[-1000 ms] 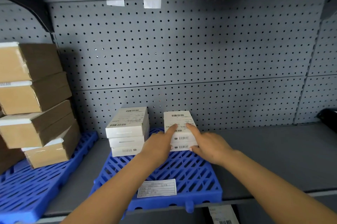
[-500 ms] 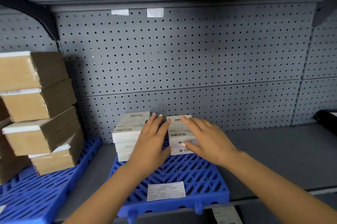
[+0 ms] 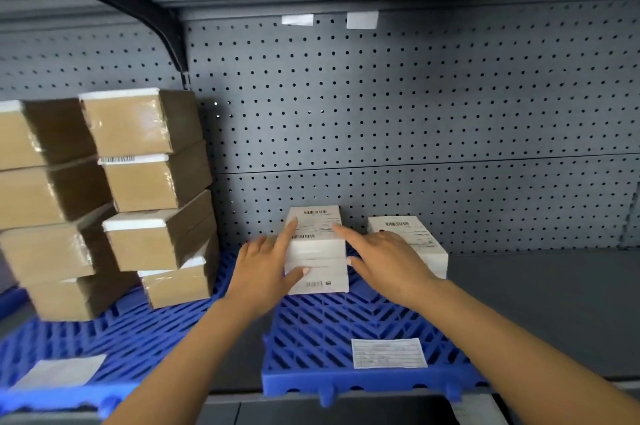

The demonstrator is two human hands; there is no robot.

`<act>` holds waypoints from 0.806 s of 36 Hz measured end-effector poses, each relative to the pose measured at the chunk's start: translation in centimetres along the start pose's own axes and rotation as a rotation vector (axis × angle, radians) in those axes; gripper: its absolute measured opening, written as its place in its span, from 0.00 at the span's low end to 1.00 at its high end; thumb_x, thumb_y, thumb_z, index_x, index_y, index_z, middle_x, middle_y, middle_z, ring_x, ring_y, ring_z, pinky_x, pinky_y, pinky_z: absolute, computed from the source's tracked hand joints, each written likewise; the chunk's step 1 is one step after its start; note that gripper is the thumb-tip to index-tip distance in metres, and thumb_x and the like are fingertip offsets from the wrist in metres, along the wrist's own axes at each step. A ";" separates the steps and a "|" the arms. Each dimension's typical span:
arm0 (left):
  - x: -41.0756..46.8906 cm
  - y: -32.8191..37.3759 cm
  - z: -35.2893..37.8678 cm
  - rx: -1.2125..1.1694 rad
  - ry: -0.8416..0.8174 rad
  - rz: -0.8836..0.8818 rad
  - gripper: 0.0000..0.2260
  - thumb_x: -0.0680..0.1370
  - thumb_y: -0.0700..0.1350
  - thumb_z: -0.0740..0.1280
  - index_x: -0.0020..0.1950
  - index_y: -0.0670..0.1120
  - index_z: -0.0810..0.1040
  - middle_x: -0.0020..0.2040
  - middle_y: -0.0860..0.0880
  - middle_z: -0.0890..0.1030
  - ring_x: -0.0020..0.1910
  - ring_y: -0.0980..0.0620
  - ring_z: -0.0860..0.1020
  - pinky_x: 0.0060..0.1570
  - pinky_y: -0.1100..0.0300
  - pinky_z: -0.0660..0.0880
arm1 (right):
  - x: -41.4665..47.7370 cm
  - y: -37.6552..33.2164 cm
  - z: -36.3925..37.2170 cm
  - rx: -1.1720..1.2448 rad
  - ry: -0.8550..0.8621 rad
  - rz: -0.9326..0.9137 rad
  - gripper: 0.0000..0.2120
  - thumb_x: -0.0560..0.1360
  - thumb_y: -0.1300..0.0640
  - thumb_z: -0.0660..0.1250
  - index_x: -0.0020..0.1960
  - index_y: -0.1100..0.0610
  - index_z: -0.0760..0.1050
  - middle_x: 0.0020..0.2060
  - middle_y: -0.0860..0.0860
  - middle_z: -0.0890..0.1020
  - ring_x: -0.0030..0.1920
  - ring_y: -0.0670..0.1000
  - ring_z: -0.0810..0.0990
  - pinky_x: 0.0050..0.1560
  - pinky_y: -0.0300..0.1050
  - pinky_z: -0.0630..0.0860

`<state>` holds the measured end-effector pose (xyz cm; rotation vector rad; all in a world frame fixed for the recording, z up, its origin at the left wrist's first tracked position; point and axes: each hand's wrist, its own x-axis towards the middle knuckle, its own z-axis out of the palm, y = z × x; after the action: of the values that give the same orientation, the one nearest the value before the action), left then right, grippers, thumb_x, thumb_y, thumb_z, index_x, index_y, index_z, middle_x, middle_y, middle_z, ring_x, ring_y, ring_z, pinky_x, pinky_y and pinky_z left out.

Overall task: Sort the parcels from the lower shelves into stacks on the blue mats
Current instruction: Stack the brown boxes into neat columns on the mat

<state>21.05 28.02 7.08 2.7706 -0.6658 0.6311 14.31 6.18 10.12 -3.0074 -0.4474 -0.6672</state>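
Two stacks of flat white parcels stand at the back of a blue mat [image 3: 346, 331] on the grey shelf. My left hand [image 3: 266, 265] presses against the left side of the left white stack [image 3: 317, 249], index finger on its top label, thumb on its front. My right hand [image 3: 388, 260] touches the same stack's top right edge with its fingers spread. It partly covers the right white stack [image 3: 412, 237]. Neither hand lifts a parcel.
Two tall stacks of brown taped parcels [image 3: 152, 182] stand on a second blue mat [image 3: 104, 338] to the left. Each mat carries a paper label [image 3: 388, 353] at its front. A grey pegboard wall [image 3: 381, 113] lies behind; bare grey shelf [image 3: 554, 303] lies to the right.
Both hands moved from the right white stack to the left one. The view has shifted left, bringing more of the brown stacks into sight.
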 end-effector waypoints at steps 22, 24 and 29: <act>1.4 -1.1 -0.5 0.043 -0.046 0.214 0.33 0.80 0.58 0.59 0.78 0.51 0.46 0.69 0.48 0.72 0.61 0.47 0.73 0.57 0.53 0.69 | 1.8 -1.0 0.3 0.145 -0.091 0.141 0.20 0.81 0.52 0.58 0.72 0.45 0.60 0.33 0.44 0.71 0.40 0.51 0.73 0.39 0.46 0.70; 1.4 -1.4 -0.2 0.035 -0.038 0.218 0.32 0.80 0.58 0.59 0.78 0.51 0.47 0.69 0.48 0.72 0.60 0.47 0.74 0.57 0.53 0.70 | 1.9 -1.0 0.2 0.112 -0.084 0.134 0.20 0.81 0.50 0.58 0.72 0.45 0.60 0.33 0.43 0.69 0.39 0.51 0.72 0.38 0.46 0.68; 1.3 -1.8 -0.3 -0.018 -0.091 0.208 0.34 0.78 0.57 0.64 0.77 0.53 0.47 0.52 0.47 0.79 0.48 0.48 0.77 0.44 0.56 0.72 | 1.8 -1.3 0.5 0.057 -0.067 0.131 0.21 0.82 0.50 0.56 0.74 0.45 0.58 0.32 0.40 0.64 0.40 0.50 0.70 0.38 0.44 0.62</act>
<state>22.81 29.19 7.73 2.7492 -0.9840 0.5369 15.69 7.91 10.35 -2.9800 -0.2635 -0.5361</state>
